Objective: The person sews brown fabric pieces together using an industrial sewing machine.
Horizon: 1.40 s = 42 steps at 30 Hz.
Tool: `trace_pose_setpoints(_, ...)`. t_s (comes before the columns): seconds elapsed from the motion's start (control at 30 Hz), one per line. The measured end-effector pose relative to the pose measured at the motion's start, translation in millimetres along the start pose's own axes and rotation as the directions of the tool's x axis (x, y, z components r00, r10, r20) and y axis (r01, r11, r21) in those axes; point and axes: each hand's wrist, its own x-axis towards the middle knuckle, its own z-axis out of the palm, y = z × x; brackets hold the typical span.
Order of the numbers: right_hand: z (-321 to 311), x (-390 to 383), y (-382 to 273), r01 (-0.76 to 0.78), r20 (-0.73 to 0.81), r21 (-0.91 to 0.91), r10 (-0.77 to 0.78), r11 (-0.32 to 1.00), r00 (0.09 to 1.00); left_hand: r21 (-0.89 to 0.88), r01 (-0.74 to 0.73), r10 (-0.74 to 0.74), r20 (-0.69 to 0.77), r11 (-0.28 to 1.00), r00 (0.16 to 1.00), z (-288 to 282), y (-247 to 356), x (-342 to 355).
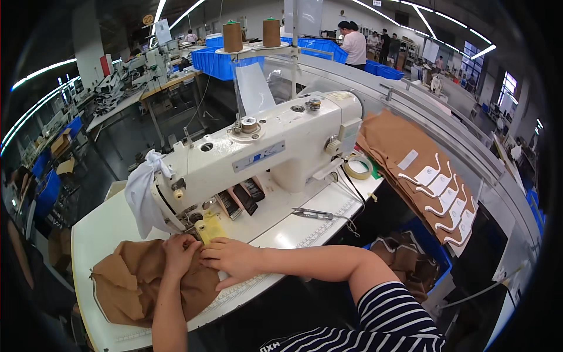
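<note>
A piece of brown fabric (126, 281) lies bunched on the white sewing table, with a white cord along its left edge. My left hand (180, 257) pinches the cloth just in front of the needle area of a white sewing machine (246, 149). Beside it, my right hand (233, 261) rests flat on the fabric, thumb stretched toward me and fingers reaching to the left. A yellow translucent piece (210, 227) sits by the presser foot, just beyond my fingertips. The needle and the fabric edge under it are hidden. White cloth (146, 190) is tied around the machine head.
Thread snips (314, 213) and a tape roll (358, 167) lie on the table at right. Brown panels with white cords and labels (434, 182) are stacked beyond. A blue bin (443, 276) holds brown pieces below. Two thread cones (233, 36) stand behind the machine.
</note>
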Motion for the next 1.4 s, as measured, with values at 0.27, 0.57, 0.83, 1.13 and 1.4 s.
trace_pose_setpoints(0.27,-2,-3,3,0.002,-0.056,0.095,0.004,0.995,0.998,0.064,0.051,-0.05,-0.023,0.997,0.999,7,6,-3)
trace_pose_setpoints(0.57,-21,1,3,-0.072,0.014,0.036,0.071,0.997,0.997,0.356,-0.121,0.173,-0.119,0.927,0.978,-2,23,-2)
trace_pose_setpoints(0.83,-16,4,-4,-0.06,0.013,0.042,0.059,0.997,0.998,0.204,-0.351,0.314,0.193,0.914,0.929,-20,37,-40)
trace_pose_setpoints(1.13,-17,-9,25,-0.188,-0.077,0.198,0.206,0.962,0.975,0.279,-0.338,0.335,0.061,0.899,0.94,-4,32,-45)
trace_pose_setpoints(1.4,-18,7,36,-0.226,-0.017,-0.046,0.225,0.973,0.974,0.258,-0.331,0.327,0.06,0.907,0.943,-3,29,-43)
